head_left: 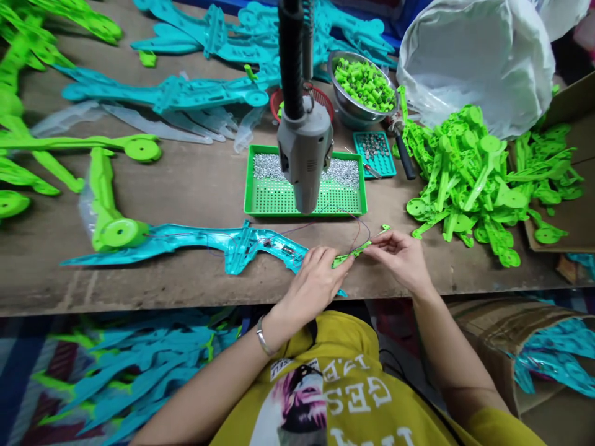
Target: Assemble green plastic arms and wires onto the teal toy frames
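Observation:
A blue plastic toy-bow-shaped half shell (204,238) lies lengthwise on the bench, with thin wires and small metal parts inside it. My left hand (316,282) rests over its right end, its fingers closed on a slim green plastic part (352,254). My right hand (403,259) pinches at the other end of that green part; the exact grip is partly hidden. Thin red and blue wires (357,218) loop above the fingers. A small green tip (385,228) shows just beyond my right fingertips. On the shell's left end sits a green arm with a round hub (123,232).
A grey power screwdriver (305,155) hangs over a green tray (260,204) of screws. Behind stand a metal bowl (341,114) of green pieces and a teal tray (388,167). Green parts (469,179) pile up at right, blue shells (223,37) at the back.

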A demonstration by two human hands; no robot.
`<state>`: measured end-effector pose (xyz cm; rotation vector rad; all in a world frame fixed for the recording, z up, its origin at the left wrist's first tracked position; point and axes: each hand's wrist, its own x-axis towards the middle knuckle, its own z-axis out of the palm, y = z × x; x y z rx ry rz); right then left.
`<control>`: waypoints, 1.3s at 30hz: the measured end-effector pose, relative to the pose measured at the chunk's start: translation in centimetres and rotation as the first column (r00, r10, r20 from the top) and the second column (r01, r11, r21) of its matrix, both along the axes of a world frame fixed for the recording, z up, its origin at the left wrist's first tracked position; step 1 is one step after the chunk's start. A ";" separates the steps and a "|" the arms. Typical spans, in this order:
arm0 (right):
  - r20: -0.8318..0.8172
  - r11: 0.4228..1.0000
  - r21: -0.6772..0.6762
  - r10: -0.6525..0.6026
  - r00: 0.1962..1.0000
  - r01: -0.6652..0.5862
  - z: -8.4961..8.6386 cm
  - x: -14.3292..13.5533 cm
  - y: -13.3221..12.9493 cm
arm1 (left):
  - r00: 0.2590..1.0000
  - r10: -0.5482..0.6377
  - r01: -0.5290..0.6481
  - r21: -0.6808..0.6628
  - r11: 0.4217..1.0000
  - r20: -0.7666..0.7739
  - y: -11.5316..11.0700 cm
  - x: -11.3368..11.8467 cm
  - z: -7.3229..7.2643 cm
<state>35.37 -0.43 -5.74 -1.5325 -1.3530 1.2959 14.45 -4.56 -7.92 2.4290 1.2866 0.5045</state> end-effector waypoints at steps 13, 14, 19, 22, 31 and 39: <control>0.349 0.891 0.142 0.363 0.864 -0.432 1.2 0.5 -0.6 | 0.994 -0.006 0.003 0.035 0.999 0.108 0.0 -0.1 -0.1; 0.370 0.889 0.159 0.349 0.861 -0.429 0.9 0.5 -0.5 | 0.994 -0.001 -0.003 0.037 0.999 0.108 0.0 -0.1 -0.1; 0.566 0.849 0.221 0.289 0.772 -0.480 -0.1 0.7 0.0 | 1.000 -0.006 0.006 0.045 0.999 0.000 0.0 0.1 -0.1; 0.602 0.851 0.221 0.265 0.753 -0.476 -0.6 0.6 0.3 | 0.994 -0.022 0.025 0.033 0.999 -0.104 -0.1 0.3 0.0; 0.590 0.935 0.199 0.126 0.798 -0.295 -0.9 1.0 -0.1 | 0.931 -0.063 0.087 0.050 0.995 -0.361 0.4 0.8 1.7; 0.435 0.981 0.164 0.024 0.900 -0.105 -1.4 1.5 -0.3 | 0.848 -0.138 0.290 0.230 0.929 -0.512 0.5 1.2 2.3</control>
